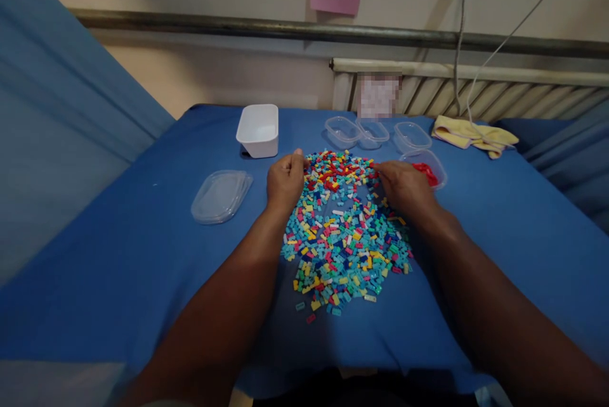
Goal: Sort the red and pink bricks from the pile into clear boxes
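In the head view, a white box (258, 132) stands beyond the left hand (284, 184), a little to its left, and some see-through lids (221, 196) lie stacked to that hand's left, nearer the person. Past the gap between the hands, two tubs (341, 133) sit side by side, with a third tub (412, 138) beyond the right hand (410, 190). A fourth tub, the red tub (441, 174), holds red pieces (426, 172) just beyond and right of the right hand, which hides part of it. Farther off on that side lies a yellow cloth (469, 133), with a cord (476, 80) hanging down to it. Blue cloth (118, 261) covers the table under everything. The bricks (349, 245), many-coloured, spread between the two hands and back toward the person between the forearms; red ones gather in the far part, level with the fingertips. The left hand is curled at the heap's left edge, thumb uppermost near the bent fingers; whether it pinches a brick cannot be told. The right hand reaches in from the other edge, fingertips drawn together at the bricks; what they grip, if anything, is too small to tell.
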Demonstrator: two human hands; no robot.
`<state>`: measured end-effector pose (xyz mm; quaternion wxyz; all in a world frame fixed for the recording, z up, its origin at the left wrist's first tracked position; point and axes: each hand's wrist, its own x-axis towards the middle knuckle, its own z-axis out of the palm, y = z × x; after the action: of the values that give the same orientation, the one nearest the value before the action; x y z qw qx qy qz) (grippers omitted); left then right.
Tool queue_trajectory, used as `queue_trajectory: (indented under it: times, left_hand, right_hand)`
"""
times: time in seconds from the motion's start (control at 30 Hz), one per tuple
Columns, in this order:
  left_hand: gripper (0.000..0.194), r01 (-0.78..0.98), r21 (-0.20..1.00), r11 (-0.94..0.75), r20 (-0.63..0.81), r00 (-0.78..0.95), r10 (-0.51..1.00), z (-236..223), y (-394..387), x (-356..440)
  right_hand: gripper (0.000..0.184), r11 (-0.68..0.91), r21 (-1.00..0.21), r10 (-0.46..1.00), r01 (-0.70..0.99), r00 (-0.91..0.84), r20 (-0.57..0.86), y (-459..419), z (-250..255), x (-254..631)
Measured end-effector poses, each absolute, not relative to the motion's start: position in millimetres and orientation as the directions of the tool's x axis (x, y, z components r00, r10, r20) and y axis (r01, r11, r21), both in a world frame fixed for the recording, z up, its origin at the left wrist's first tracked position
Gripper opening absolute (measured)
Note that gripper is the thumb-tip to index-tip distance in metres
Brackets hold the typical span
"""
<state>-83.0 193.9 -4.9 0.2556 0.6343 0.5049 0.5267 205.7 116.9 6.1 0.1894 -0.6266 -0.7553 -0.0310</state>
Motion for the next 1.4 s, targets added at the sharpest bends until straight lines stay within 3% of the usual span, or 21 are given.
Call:
queue_trajectory:
  times: [0.1, 0.27, 0.37, 0.47, 0.57, 0.67, 0.77, 0.93, 1.07, 1.17, 1.4]
  left_hand:
    - [0.056, 0.376, 0.860, -0.343, 0.395, -0.068, 0.916, -4.5, 193.1, -82.6]
    - [0.057, 0.378, 0.859, -0.344, 0.395, -0.064, 0.916, -5.0, 193.8, -82.4]
    - [0.057, 0.388, 0.857, -0.340, 0.391, -0.061, 0.918, -4.8, 194.2, -82.5]
    - [0.057, 0.384, 0.854, -0.351, 0.402, -0.059, 0.914, -4.8, 194.1, -82.9]
    - [0.057, 0.380, 0.852, -0.359, 0.409, -0.056, 0.911, -6.0, 194.3, -83.6]
    - [0.057, 0.389, 0.853, -0.349, 0.400, -0.057, 0.915, -7.8, 195.5, -84.1]
    - [0.058, 0.376, 0.854, -0.359, 0.408, -0.056, 0.911, -8.9, 197.0, -84.2]
    - [0.056, 0.385, 0.854, -0.351, 0.403, -0.060, 0.913, -8.8, 197.4, -83.8]
    - [0.057, 0.380, 0.856, -0.350, 0.401, -0.060, 0.914, -7.5, 196.2, -83.1]
    - [0.057, 0.375, 0.858, -0.351, 0.403, -0.066, 0.913, -5.4, 194.7, -82.3]
    - [0.057, 0.390, 0.853, -0.347, 0.397, -0.055, 0.916, -3.1, 194.9, -82.4]
  right_hand:
    - [0.037, 0.215, -0.162, 0.953, 0.963, -0.170, 0.252, 121.8, -0.6, 205.5]
    - [0.036, 0.220, -0.195, 0.954, 0.956, -0.168, 0.248, 119.7, -2.9, 213.1]
    - [0.035, 0.250, -0.221, 0.937, 0.943, -0.179, 0.300, 115.0, 3.5, 218.5]
    - [0.034, 0.256, -0.237, 0.887, 0.937, -0.131, 0.442, 109.2, 10.3, 233.7]
    - [0.033, 0.125, -0.234, 0.834, 0.964, 0.026, 0.551, 103.0, 10.5, 256.4]
    - [0.040, -0.001, -0.218, 0.844, 0.976, 0.117, 0.523, 98.0, 2.9, 272.2]
    - [0.043, 0.056, -0.220, 0.892, 0.974, 0.050, 0.448, 97.0, -3.9, 271.1]
    - [0.042, 0.165, -0.223, 0.851, 0.961, -0.024, 0.524, 105.6, -0.1, 240.1]
    - [0.053, 0.295, -0.274, 0.924, 0.915, -0.200, 0.327, 112.6, -2.2, 201.3]
    - [0.074, 0.302, -0.270, 0.952, 0.914, -0.274, 0.138, 110.7, -7.3, 176.1]
    - [0.090, 0.406, -0.294, 0.911, 0.865, -0.409, 0.052, 83.1, 1.4, 137.8]
